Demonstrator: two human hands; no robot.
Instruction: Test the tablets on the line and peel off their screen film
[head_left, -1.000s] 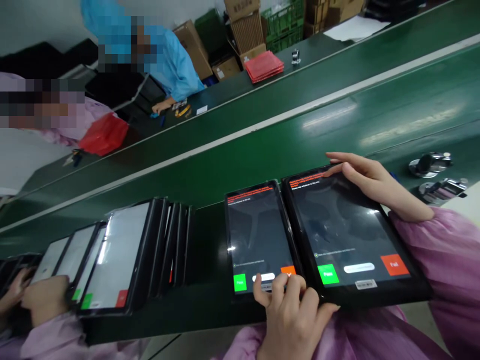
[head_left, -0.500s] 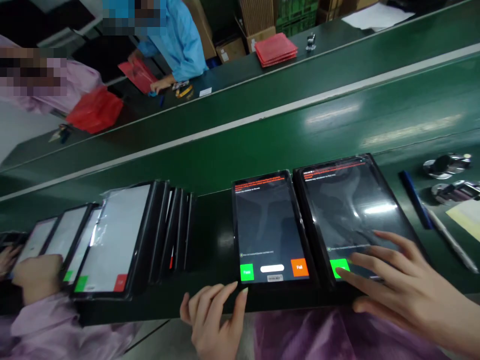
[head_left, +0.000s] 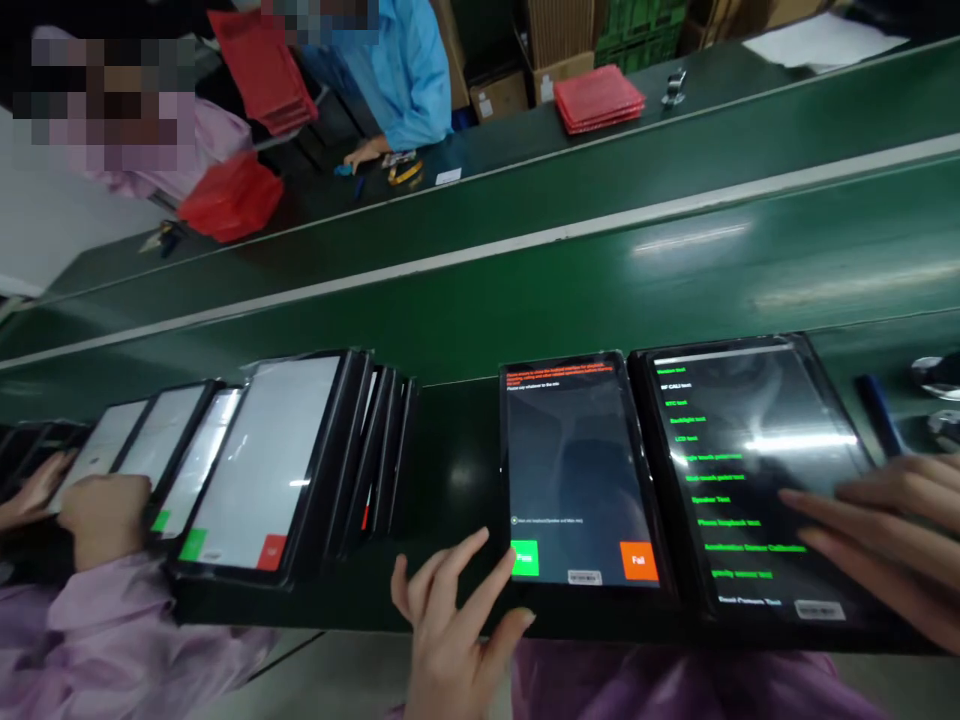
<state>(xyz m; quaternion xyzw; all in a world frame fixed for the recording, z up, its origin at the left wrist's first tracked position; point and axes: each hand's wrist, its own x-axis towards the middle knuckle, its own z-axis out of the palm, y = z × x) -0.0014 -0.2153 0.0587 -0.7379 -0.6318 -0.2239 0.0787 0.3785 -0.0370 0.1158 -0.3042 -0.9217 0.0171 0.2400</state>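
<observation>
Side by side in front of me lie two black tablets. The left tablet (head_left: 577, 460) shows red and white text, with a green button (head_left: 529, 560) and an orange Fail button (head_left: 638, 561) at the bottom. My left hand (head_left: 465, 610) is at its lower left corner, fingers apart, the index fingertip on the green button. On the right tablet (head_left: 787, 410) is a list of tests, mostly in green letters. Over its right side is my right hand (head_left: 889, 530), slightly blurred, with fingers stretched out and nothing held; whether a fingertip touches the screen I cannot tell.
At left, several tablets with white screens (head_left: 266, 450) lean overlapped, with a co-worker's fist (head_left: 105, 510) over them. A blue pen (head_left: 881, 410) lies right of my tablets. Across the green bench (head_left: 450, 320), people handle red pouches (head_left: 232, 195); another red stack (head_left: 598, 98) lies there.
The right tablet's screen went from the button page to a test list. My right hand moved right, off its green button. My left index finger moved up onto the left tablet's green button.
</observation>
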